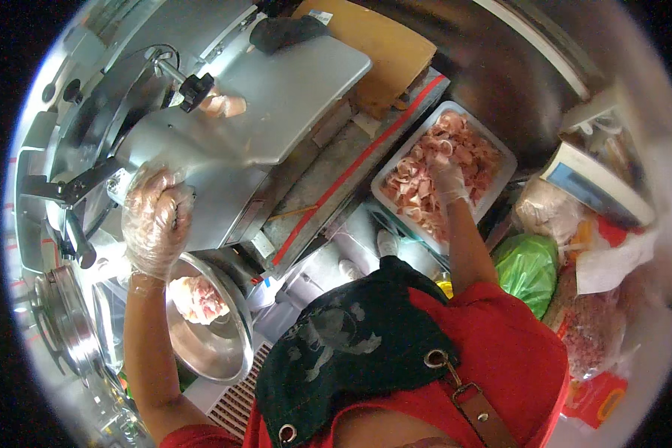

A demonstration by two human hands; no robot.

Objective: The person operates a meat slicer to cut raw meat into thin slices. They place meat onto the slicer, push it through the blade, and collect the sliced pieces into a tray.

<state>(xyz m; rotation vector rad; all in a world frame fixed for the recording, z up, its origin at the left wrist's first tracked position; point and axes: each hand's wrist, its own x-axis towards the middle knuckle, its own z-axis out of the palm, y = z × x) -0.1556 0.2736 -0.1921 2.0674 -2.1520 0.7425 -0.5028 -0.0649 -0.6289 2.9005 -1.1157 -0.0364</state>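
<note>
My left hand (159, 218), in a clear plastic glove, rests with curled fingers at the near left edge of a metal meat slicer (224, 196). What lies under its fingers is hidden. A small piece of meat (224, 105) sits beside the slicer's black knob (196, 92). On the right, my right hand (448, 176), gloved too, reaches into a white plastic tub (507, 162) filled with thin slices of raw meat (414, 168); its fingertips are partly hidden among the slices. A chunk of raw meat (199, 299) lies in a steel bowl (241, 341) below my left hand.
Behind the slicer are a cardboard box (392, 45) and a dark cloth (285, 33). Red tape (364, 159) runs along the counter's edge. To the right stand a green plastic bag (526, 271), a bag of ground meat (591, 336) and other packages. A vent grille (238, 392) is below the bowl.
</note>
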